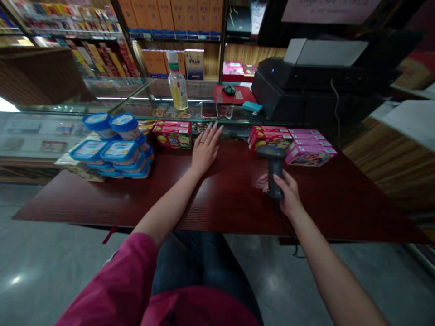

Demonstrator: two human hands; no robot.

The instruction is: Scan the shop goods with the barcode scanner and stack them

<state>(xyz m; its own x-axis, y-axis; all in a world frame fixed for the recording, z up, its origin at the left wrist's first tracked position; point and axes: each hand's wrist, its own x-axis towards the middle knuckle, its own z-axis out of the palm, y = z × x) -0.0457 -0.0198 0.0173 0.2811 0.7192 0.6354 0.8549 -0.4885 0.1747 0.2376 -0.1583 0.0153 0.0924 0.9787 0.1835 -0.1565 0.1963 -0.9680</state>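
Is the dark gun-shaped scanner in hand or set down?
In hand: the right hand has the dark gun-shaped scanner gripped by its handle.

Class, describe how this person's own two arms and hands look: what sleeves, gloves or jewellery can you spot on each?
The left arm wears a magenta fabric sleeve ending near the elbow; the forearm below is bare. The ungloved left hand has a thin ring on one of its fingers. The right forearm is bare, its sleeve out of view; the right hand is ungloved, with no ring discernible.
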